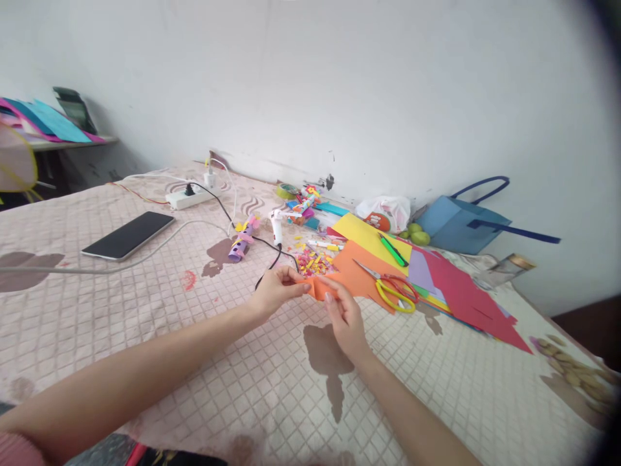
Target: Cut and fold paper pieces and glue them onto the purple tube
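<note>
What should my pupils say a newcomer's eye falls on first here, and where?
Probably the bright coloured paper spread right of centre, with scissors lying on it. Next, in the middle, the left hand and right hand hold a small orange piece between them. The dark-screened device at the left also stands out against the pale patterned cloth.

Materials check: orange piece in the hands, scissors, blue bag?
Orange piece, between left hand and right hand: likely craft paper, matte; thin, with a fold.
Scissors: blades look metal, smooth grey; handles probably plastic, evenly coloured yellow and orange.
Blue bag: perhaps non-woven fabric, matte, with flat strap-like handles; weave too small to tell.
</note>
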### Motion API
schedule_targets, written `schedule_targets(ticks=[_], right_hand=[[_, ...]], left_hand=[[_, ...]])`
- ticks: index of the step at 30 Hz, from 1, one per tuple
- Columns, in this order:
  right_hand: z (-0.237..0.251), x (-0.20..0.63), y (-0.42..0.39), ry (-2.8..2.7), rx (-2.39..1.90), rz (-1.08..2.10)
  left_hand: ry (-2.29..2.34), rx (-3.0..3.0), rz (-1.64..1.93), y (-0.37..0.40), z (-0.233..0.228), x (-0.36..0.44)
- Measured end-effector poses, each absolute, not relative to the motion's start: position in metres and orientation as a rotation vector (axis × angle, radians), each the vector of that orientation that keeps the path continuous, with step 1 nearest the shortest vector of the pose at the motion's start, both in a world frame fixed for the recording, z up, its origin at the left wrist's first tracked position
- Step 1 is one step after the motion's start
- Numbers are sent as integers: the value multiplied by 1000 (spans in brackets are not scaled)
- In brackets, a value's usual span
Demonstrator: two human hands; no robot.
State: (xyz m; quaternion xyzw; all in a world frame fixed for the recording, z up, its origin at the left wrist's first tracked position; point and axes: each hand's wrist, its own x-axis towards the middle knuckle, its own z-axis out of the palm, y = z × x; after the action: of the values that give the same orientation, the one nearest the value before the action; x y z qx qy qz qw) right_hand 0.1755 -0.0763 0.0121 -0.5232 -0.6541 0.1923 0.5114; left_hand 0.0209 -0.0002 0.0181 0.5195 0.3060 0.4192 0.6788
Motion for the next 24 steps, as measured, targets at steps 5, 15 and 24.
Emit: schedule_targets(ticks=[5,15,24], right_hand=[[12,174,-76,-1569,-1235,467],[10,172,-76,-1546,-1235,454],[12,182,-79,-1823,-1218,238]], left_hand=[[639,1148,961,0,18,21],[657,1115,976,-1,19,21],[636,1164,1044,4,30,16]])
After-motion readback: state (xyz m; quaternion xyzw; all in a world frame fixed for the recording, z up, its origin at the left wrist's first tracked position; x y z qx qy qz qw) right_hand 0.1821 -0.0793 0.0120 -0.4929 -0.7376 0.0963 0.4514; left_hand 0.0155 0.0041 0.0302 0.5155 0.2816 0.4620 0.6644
